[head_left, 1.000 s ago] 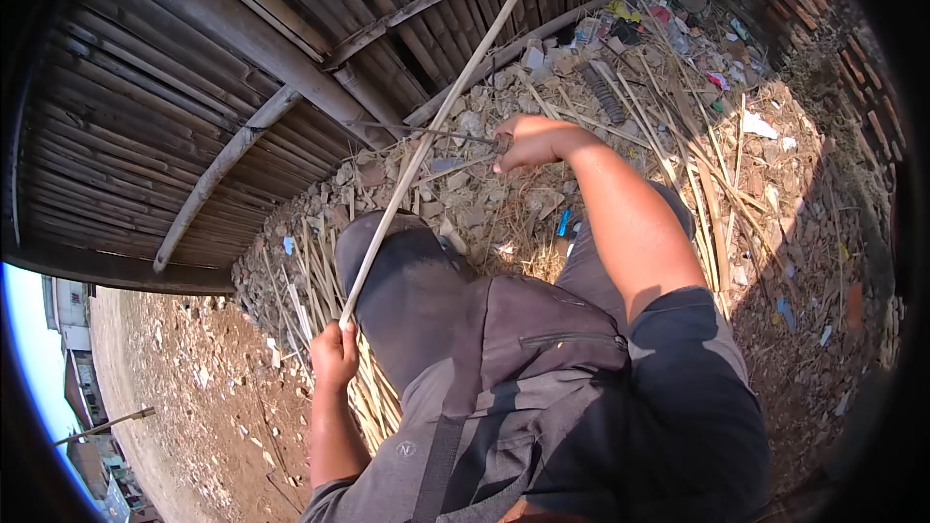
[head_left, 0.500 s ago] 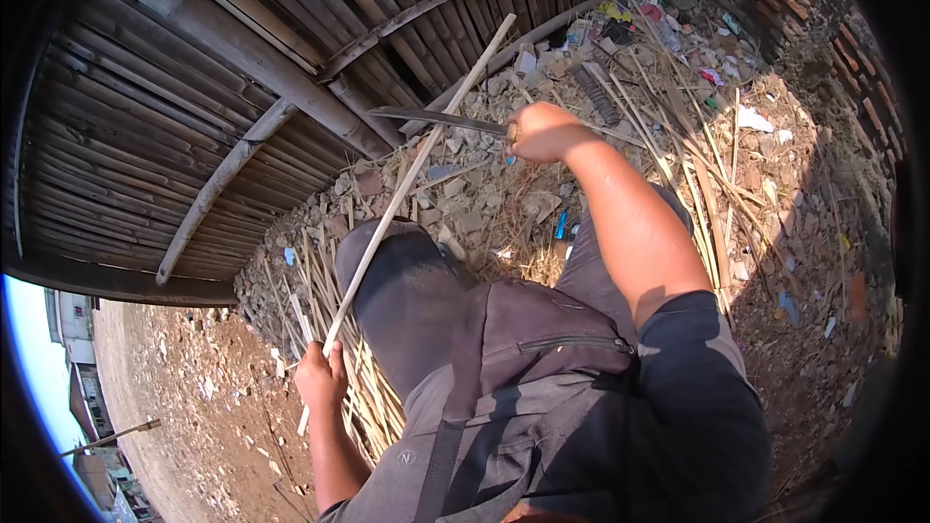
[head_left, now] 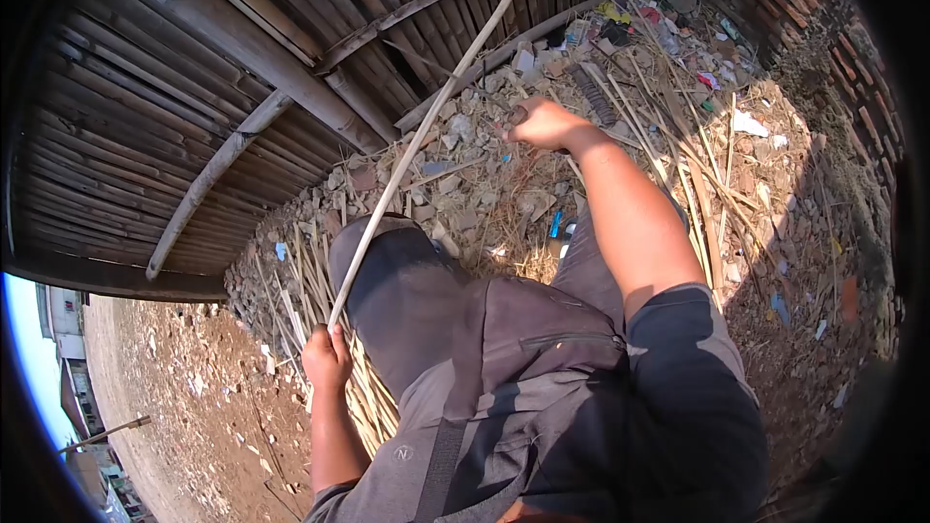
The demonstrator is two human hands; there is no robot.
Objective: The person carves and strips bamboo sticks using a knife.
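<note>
My left hand [head_left: 327, 360] is closed around the lower end of a long pale bamboo strip [head_left: 415, 145]. From there the strip slants up and away across my bent knee, its far end close to the bamboo wall. In my right hand [head_left: 548, 126] is the handle of a machete [head_left: 519, 116]. Its dark blade points left and upward toward the strip, but it is thin and hard to make out against the rubble, so I cannot tell whether it touches. Beside my left leg lies a bundle of similar bamboo strips [head_left: 373, 405].
A bamboo-slat wall [head_left: 126, 155] with round poles rises at the left. Rubble and litter [head_left: 465, 131] cover the ground ahead. More loose strips [head_left: 712, 223] lie at the right, near a brick wall [head_left: 867, 87]. A dark bag [head_left: 547, 329] rests across my lap.
The machete blade has swung from nearly level to tilted up, its tip farther away. The bamboo strip's far end has risen, and its near end no longer sticks out below my left hand.
</note>
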